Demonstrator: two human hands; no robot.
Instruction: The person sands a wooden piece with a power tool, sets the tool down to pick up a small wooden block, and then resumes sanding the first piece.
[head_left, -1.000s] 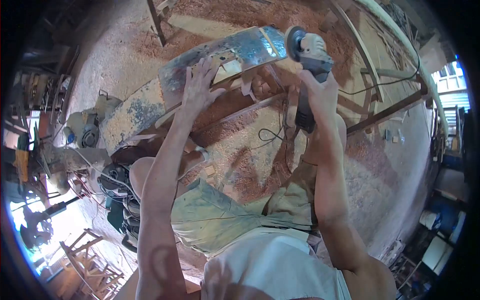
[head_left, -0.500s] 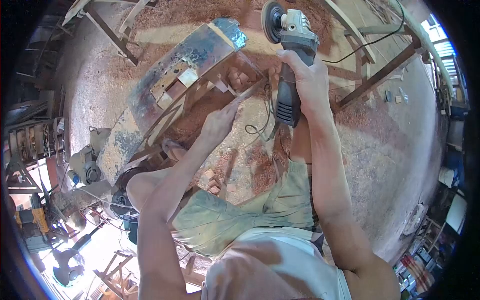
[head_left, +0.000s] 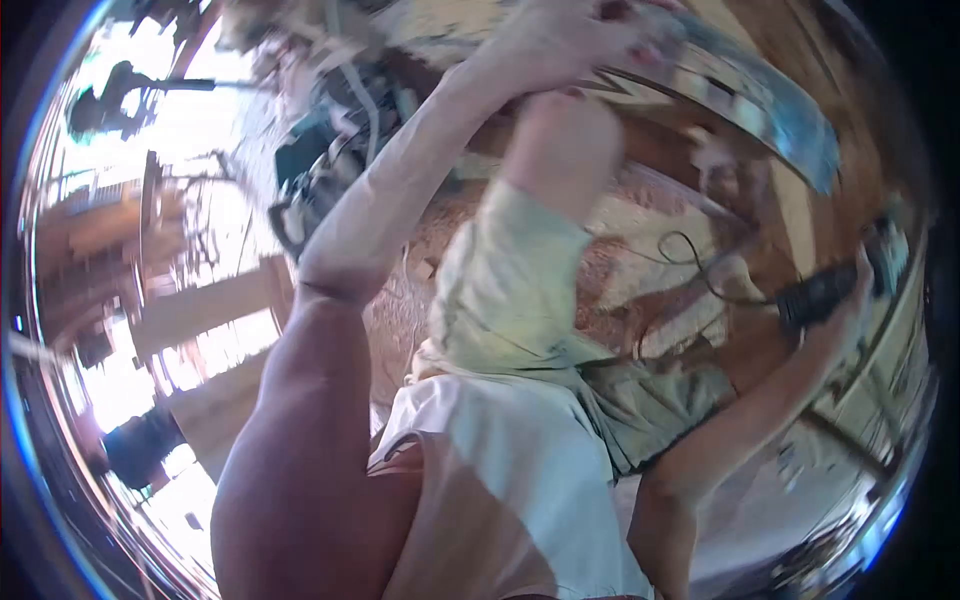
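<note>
Currently the curved board (head_left: pixel 792 122) stretches across the upper right of the view, its surface blotched and bluish toward the far end. At its left end is the left hand (head_left: pixel 602 42), too blurred to tell how far its fingers are bent, or whether they grip or only touch. Below and to the right of the board, the right hand (head_left: pixel 850 300) has its fingers closed around the body of the grinder (head_left: pixel 812 298), which lies apart from the board. A dark cord (head_left: pixel 712 290) loops beneath the board, left of the grinder. The bare knee (head_left: pixel 568 135) is just below the board's left part, above the pale shorts (head_left: pixel 510 285).
</note>
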